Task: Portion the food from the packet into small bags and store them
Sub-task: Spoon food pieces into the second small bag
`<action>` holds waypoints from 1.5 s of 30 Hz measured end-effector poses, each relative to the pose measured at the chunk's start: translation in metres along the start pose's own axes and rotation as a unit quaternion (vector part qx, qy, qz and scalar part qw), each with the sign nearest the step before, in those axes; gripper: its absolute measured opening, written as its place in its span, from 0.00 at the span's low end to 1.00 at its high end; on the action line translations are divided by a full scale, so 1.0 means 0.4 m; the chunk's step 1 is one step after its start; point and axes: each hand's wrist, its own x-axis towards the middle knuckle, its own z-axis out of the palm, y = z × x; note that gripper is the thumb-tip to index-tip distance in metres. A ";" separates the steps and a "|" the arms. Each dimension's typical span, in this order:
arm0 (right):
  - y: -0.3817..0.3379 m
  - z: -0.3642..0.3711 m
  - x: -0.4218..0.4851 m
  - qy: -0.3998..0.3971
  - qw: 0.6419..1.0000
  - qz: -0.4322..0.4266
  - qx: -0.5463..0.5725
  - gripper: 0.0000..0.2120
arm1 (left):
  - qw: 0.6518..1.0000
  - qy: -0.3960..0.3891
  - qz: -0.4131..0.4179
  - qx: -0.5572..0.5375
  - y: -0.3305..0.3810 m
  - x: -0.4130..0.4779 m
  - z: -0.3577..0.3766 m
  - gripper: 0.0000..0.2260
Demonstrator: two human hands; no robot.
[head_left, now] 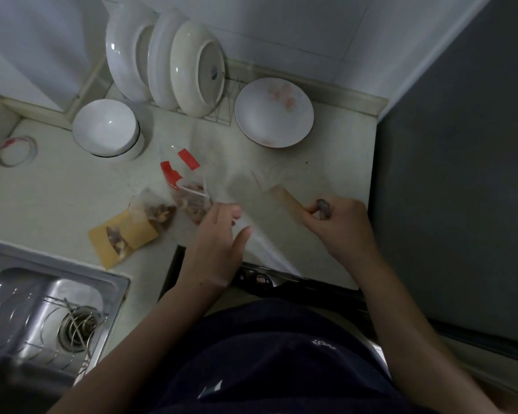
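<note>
**Packet at your left fingertips, right hand already loaded**

The packet [189,186], clear with red label patches, lies on the counter [57,189]. Its long axis runs from 11 o'clock down to 5 o'clock, and the dark meat sits bunched at the near, 5 o'clock end. That end touches the tips of your left hand [219,231]. The hand comes in from 5 o'clock with its fingers loosely extended and the thumb spread, and no pinch on the film shows.

Just beside the packet at 8 o'clock, 1 small bag [154,212] already holds food and rests partly on a yellow board [120,237].

Your right hand [338,225] is well apart, at 3 o'clock of the packet. Its fingers are curled round a grey-brown piece [323,209], probably meat. A pale strip [284,198] runs from that grip toward 10 o'clock. It is too blurred to say whether it is an empty bag's mouth.

So your left hand is the nearer one for steadying or reaching into the packet, while your right has to cross toward 9 o'clock.

Farther out, a stained plate [274,112] lies at 1 o'clock and a white bowl [105,128] at 10 o'clock.
</note>
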 end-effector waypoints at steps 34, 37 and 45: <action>-0.028 0.031 -0.063 -0.122 0.986 -0.002 0.116 0.12 | 0.966 -0.068 -0.103 -0.229 0.087 0.021 0.050 0.12; -0.027 0.031 -0.065 -0.128 0.983 -0.004 0.133 0.17 | 0.972 -0.062 -0.090 -0.209 0.081 0.022 0.053 0.14; -0.037 0.021 -0.059 -0.140 0.987 -0.029 0.072 0.16 | 0.987 -0.055 -0.024 -0.146 0.072 0.022 0.072 0.10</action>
